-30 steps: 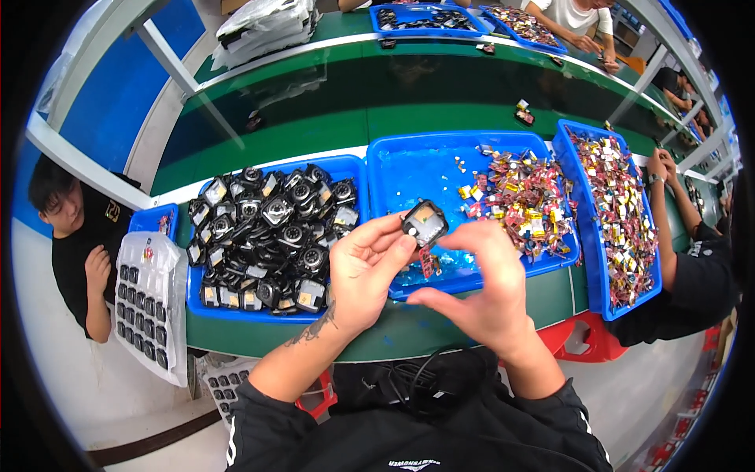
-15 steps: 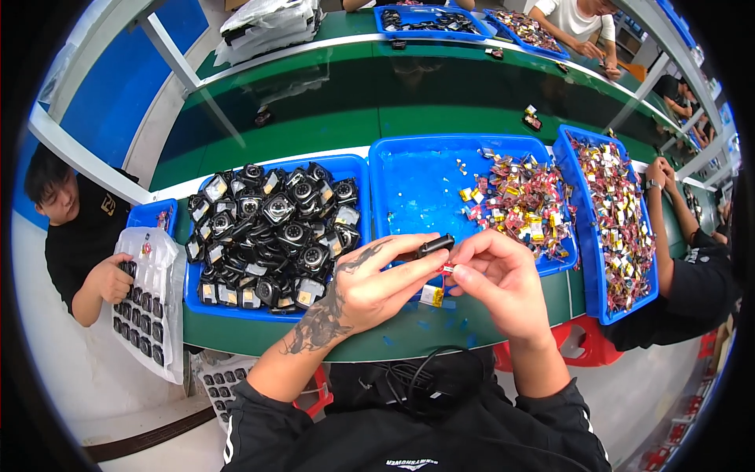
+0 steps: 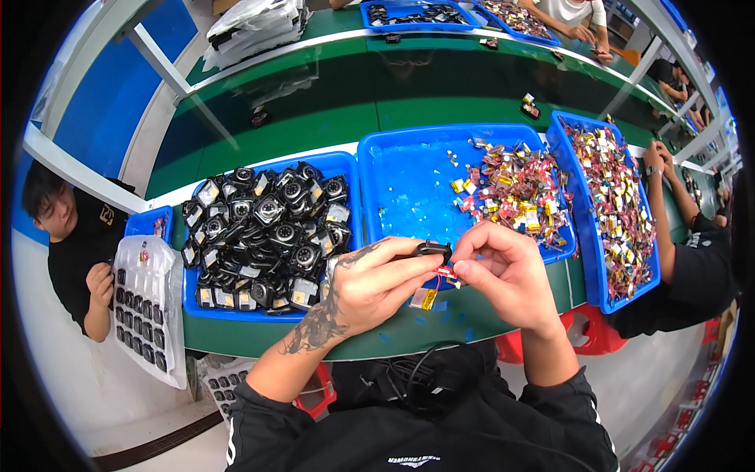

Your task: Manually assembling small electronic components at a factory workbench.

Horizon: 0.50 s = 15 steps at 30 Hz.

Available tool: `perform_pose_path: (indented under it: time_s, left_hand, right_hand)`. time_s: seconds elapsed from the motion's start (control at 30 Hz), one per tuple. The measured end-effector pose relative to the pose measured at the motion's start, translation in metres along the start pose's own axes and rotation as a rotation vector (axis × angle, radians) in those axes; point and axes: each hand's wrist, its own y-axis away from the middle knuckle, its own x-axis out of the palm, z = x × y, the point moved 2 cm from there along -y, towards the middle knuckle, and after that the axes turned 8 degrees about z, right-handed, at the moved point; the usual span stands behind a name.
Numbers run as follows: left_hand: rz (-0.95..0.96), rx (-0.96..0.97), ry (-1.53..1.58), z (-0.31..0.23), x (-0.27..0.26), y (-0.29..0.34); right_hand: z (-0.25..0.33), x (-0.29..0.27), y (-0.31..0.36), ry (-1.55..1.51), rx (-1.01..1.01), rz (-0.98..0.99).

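My left hand (image 3: 373,285) grips a black watch case (image 3: 433,249) between thumb and fingers, tilted on its edge. Just below the case is a small red circuit board (image 3: 447,273), with a silver and yellow battery (image 3: 423,298) dangling from it on a thin red wire. My right hand (image 3: 503,271) is closed, thumb and index finger pinched at the board's right end, close beside the case. The fingertips partly hide their contact with the board. Both hands are over the near edge of a blue tray (image 3: 393,135).
Batteries with boards (image 3: 523,197) lie heaped in that tray's right side. Left of it, a blue tray (image 3: 355,189) holds piled black watch cases (image 3: 267,228); another battery-filled tray (image 3: 602,295) stands right. A person (image 3: 71,228) sits left by a clear plastic tray (image 3: 169,330) of watch cases.
The battery has swung left and down and now hangs below the board, showing more of the red board. My hands stay close together. The person at left has moved a hand off the plastic tray.
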Motion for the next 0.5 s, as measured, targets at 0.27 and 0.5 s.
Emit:
perform_pose_path:
  time_s: [0.27,0.5]
  left_hand:
    - [0.038,-0.158,0.187,0.002,0.0,0.001]
    - [-0.017,-0.529,0.628,0.005,0.013,0.008]
  right_hand:
    - [0.004,-0.001,-0.002,0.01,0.061,0.02]
    - [0.004,-0.001,-0.006,0.294,0.191,-0.068]
